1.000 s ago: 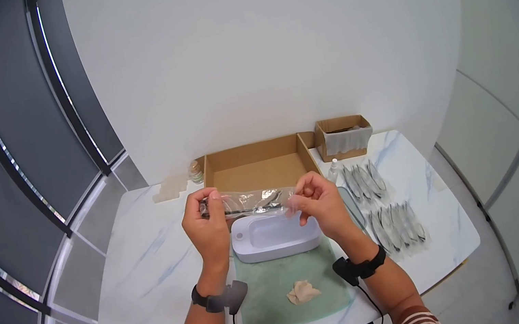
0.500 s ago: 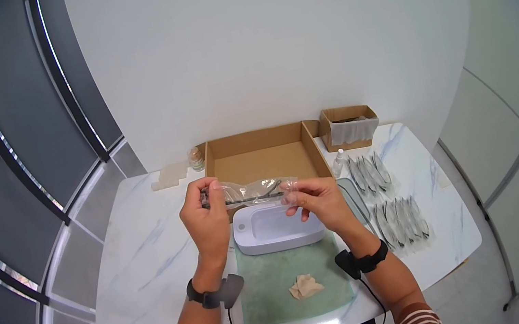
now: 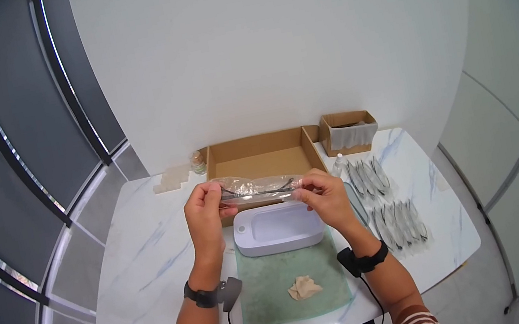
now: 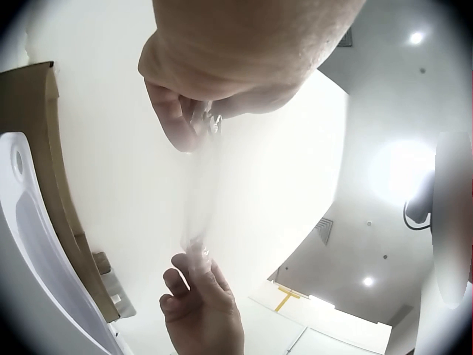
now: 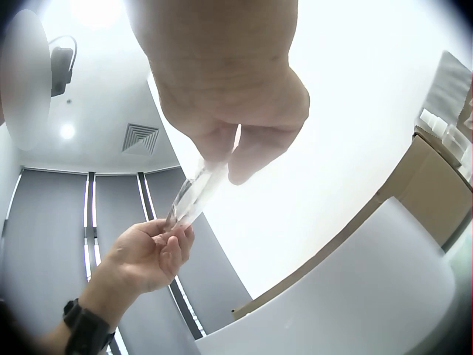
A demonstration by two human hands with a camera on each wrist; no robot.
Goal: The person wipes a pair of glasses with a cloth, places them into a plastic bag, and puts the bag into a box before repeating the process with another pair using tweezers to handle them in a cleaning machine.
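A clear plastic bag (image 3: 257, 189) with thin dark-framed glasses inside is stretched level between both hands, above the far edge of the pale lavender cleaner tub (image 3: 281, 246). My left hand (image 3: 205, 213) pinches the bag's left end between thumb and fingers. At the other end, my right hand (image 3: 327, 198) grips it the same way. Seen from the left wrist, the bag (image 4: 201, 185) spans the gap between the hands. In the right wrist view it slants from the near fingertips to the left hand (image 5: 151, 255). A crumpled beige cloth (image 3: 304, 287) lies on the green mat (image 3: 278, 304).
An open cardboard tray (image 3: 258, 152) stands behind the tub. At the back right are a small cardboard box (image 3: 350, 135) and a spray bottle (image 3: 339, 164). Several bagged glasses (image 3: 399, 224) lie in two rows on the right. A jar (image 3: 197, 163) is at the back left.
The bag has turned and flattened between the hands, its dark contents now lying along its length. The left fingers have shifted on their end; the right hand keeps its pinch.
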